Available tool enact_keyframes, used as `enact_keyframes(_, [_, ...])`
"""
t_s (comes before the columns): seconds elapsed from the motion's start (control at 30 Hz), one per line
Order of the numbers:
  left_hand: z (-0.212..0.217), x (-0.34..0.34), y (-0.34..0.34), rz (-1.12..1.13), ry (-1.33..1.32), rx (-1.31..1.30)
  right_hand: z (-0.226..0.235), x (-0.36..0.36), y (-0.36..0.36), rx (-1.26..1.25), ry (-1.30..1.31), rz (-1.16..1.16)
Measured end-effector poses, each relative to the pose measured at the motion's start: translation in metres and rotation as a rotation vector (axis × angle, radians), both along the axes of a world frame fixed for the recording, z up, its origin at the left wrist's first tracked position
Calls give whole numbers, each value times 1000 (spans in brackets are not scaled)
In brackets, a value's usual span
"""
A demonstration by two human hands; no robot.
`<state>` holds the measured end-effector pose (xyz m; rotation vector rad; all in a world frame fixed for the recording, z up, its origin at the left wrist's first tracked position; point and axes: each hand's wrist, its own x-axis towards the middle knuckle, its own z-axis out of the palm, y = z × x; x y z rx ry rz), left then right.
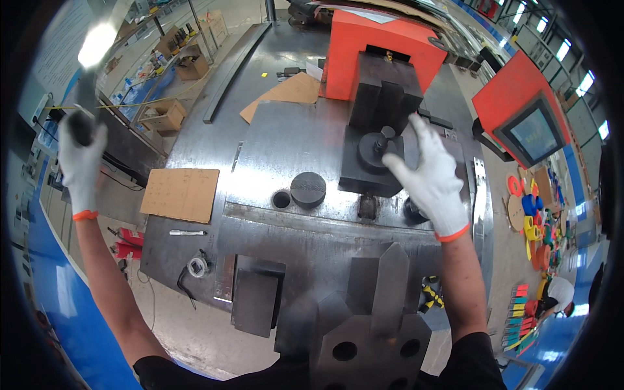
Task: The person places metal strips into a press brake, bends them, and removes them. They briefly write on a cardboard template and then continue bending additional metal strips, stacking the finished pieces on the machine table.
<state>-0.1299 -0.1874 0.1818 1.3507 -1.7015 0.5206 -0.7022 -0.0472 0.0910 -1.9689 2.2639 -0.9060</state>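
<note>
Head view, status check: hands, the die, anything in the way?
Left hand shut on a dark handle, raised off to the side. Right hand open, fingers at the round die. Nothing blocking it.

My left hand and right hand wear white gloves with orange cuffs; the tabletop is grey steel, the housing orange, the block black.

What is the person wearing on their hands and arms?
Both the left hand and the right hand wear white knitted gloves with an orange band at each wrist. The forearms are uncovered. Short black sleeves show near the shoulders.
</note>
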Motion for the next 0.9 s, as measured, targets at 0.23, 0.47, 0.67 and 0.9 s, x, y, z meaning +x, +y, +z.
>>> enact_keyframes(0.23, [48,-112,23,-391,918,-126,37,27,-7,32,-527,346])
enact_keyframes(0.47, [-28,-157,10,-877,1662,-160,44,81,-52,-321,231,635])
enact_keyframes(0.67, [-130,-114,-23,-1348,1728,171,22,72,-48,286,57,526])
enact_keyframes(0.9, [-183,-105,-42,-616,1893,248,-2,-31,-7,-88,-323,-55])
